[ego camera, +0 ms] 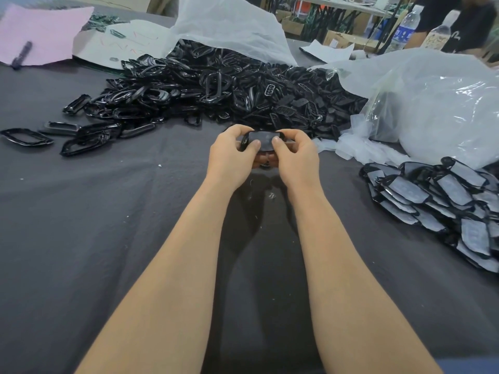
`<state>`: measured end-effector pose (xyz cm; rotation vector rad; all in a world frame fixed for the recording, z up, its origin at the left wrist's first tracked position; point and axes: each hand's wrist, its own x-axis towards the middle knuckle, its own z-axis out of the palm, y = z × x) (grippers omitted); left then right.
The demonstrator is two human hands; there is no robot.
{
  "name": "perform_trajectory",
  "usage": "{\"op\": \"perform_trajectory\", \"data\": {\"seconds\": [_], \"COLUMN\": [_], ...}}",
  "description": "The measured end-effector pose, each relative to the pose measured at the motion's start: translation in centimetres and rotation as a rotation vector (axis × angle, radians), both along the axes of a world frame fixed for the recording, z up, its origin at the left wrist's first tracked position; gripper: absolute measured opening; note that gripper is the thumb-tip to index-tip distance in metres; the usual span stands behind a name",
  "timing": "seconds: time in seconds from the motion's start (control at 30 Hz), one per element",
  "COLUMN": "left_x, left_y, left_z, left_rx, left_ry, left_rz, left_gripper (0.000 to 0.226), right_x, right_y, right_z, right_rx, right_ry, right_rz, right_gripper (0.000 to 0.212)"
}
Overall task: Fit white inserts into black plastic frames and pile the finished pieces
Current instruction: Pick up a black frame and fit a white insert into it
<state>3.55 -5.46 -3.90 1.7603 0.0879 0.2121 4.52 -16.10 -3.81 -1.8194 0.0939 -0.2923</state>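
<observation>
Forearms stretch out bare from the bottom edge across a table covered in dark grey cloth (81, 211). At their ends the left hand (232, 155) and the right hand (294, 155) meet above the middle of the cloth, both curled around one black frame (245, 140) with a pale insert (263, 137) lying across its top face. Each thumb presses down on the insert from its own side, while the other fingers wrap under the frame; whether the insert is fully seated cannot be told. To the right, near the table edge, lies a pile of finished pieces (442, 201), black rims with whitish faces, overlapping one another. Beyond that pile a large clear plastic bag (437, 103) sits crumpled on the cloth. Past the hands, a broad heap of loose black frames (216, 85) spreads across the middle of the table, with a few stray frames (27, 137) scattered to the left. A white plastic sheet (229, 22) rises behind the heap. Further left, at the far edge, a pink sheet of paper (46, 31) lies with a dark pen (21, 55) on it. At the far right stand two plastic bottles (405, 28), and a person in dark clothes (469, 25) is partly visible behind them.
</observation>
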Motion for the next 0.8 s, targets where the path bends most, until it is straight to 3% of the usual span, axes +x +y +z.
{"op": "perform_trajectory", "data": {"seconds": [0.13, 0.33, 0.8], "left_x": [-0.05, -0.22, 0.15], "left_y": [0.15, -0.11, 0.12], "left_z": [0.05, 0.0, -0.15], "left_rx": [0.019, -0.014, -0.081], "left_ry": [-0.021, -0.031, 0.025], "left_rz": [0.05, 0.035, -0.001], "left_gripper": [0.018, 0.019, 0.027], "right_x": [-0.08, -0.36, -0.13], "right_y": [0.18, 0.2, 0.27], "right_z": [0.02, 0.12, 0.0], "right_rx": [0.022, -0.088, -0.094], "right_ry": [0.005, -0.064, -0.033], "right_rz": [0.082, 0.014, 0.039], "right_gripper": [0.02, 0.02, 0.026]}}
